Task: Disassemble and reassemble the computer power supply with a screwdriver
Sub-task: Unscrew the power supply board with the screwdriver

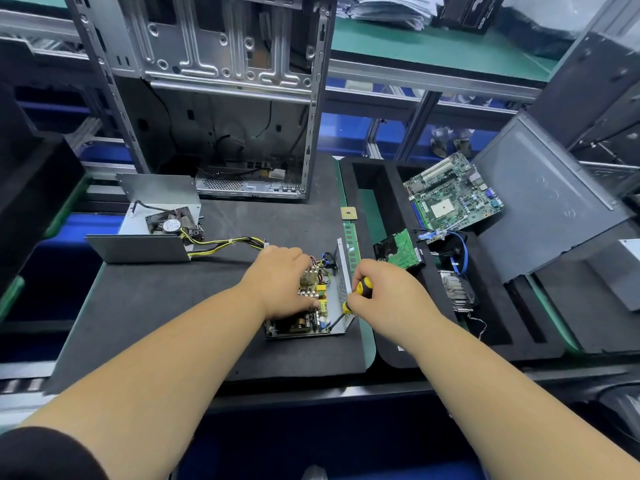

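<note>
A: Where does the power supply sit?

B: The opened power supply (pixel 311 306) lies on the dark mat (pixel 173 306) that covers the desk, in front of the empty computer case (pixel 221 98) that stands upright at the back. Its circuit board is exposed, with the perforated metal wall standing along the right side.

A: And the person's hands?

B: The left hand (pixel 282 282) rests on top of the board, palm down, fingers laid over the components and bent a little. It presses rather than grips. The right hand (pixel 384 292) is curled round the yellow and black handle of the screwdriver (pixel 353 299), just right of the power supply's metal wall. The shaft slants down to the left, and its tip meets the near right corner of the unit.

A: What else lies near the power supply?

B: To its left, well apart, lies the grey cover (pixel 138 247) with the fan part (pixel 171 225) behind it. A bundle of yellow and black wires (pixel 225 243) runs from there towards the power supply and passes under the left hand. Just behind the power supply's right wall lies a green memory stick (pixel 350 237), and beyond that a small square processor (pixel 348 213). Further right of the power supply, in a black foam tray (pixel 381 188), are a hard drive (pixel 398 251) with its green board up, a motherboard (pixel 453 195) propped at a tilt, and a blue cable (pixel 462 254). A grey side panel (pixel 547 202) leans to the right of the motherboard.
</note>
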Action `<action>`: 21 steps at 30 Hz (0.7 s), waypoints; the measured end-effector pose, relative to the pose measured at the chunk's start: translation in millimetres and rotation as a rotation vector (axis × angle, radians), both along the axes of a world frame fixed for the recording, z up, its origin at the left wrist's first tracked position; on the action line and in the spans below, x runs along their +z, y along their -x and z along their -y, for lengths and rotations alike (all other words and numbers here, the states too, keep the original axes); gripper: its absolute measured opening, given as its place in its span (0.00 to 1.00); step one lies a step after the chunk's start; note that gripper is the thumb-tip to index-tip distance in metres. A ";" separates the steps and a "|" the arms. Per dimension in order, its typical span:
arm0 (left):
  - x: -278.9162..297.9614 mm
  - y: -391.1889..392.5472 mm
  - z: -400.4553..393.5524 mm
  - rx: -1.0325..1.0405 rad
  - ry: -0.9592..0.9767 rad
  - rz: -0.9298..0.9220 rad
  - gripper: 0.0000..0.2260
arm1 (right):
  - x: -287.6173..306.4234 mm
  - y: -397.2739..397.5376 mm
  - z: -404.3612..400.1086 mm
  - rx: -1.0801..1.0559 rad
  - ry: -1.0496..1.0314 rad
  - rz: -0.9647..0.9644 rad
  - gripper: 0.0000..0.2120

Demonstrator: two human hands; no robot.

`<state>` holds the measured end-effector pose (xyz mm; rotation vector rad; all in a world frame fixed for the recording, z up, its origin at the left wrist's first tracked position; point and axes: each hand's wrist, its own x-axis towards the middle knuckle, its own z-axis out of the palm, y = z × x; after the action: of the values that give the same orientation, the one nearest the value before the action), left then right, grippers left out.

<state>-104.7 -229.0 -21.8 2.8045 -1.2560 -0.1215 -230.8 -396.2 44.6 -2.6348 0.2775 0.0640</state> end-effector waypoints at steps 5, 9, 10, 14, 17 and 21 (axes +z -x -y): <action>0.4 -0.1 0.4 -0.004 -0.003 0.005 0.34 | 0.2 -1.1 0.0 0.004 0.001 -0.007 0.07; 0.6 0.1 1.1 -0.011 -0.008 0.009 0.34 | 0.6 -1.3 -0.2 0.011 0.001 -0.004 0.09; 0.5 0.1 1.1 -0.011 -0.007 0.008 0.34 | 1.0 -1.6 -0.2 0.012 0.002 -0.005 0.09; -0.7 -0.2 1.3 -0.008 -0.001 0.006 0.34 | 2.1 -2.9 -1.1 0.012 0.007 -0.002 0.07; -2.1 -0.6 1.4 -0.010 0.006 0.004 0.35 | 2.5 -3.2 -2.4 0.016 0.014 -0.001 0.07; -3.3 -1.2 0.8 -0.014 0.009 0.002 0.36 | 2.6 -3.1 -2.7 0.028 0.008 -0.002 0.08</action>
<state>-103.5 -229.8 -25.1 2.7898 -1.2730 -0.1133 -227.7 -393.5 47.2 -2.6466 0.2424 0.0756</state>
